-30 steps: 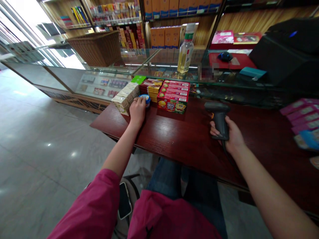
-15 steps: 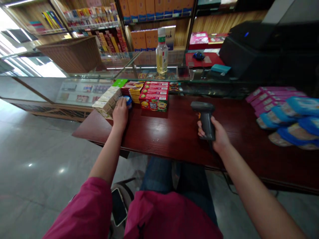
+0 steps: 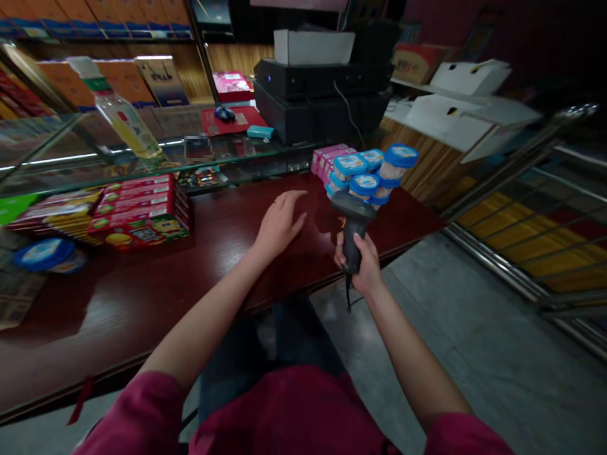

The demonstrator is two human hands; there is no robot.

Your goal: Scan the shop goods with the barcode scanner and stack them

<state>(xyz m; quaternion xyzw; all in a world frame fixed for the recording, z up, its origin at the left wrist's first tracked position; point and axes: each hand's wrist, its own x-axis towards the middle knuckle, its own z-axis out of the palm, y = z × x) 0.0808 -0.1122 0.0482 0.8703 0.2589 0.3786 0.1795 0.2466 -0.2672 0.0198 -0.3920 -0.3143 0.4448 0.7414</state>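
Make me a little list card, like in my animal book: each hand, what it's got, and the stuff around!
Left hand: holds nothing, fingers spread over the counter; touching it or not, can't tell
Right hand: grips the scanner
Right end: a pile of blue-lidded tubs beside pink boxes
Left end: red boxes, plus one lone tub, also blue-lidded
Glass case: a bottle and a mouse on top
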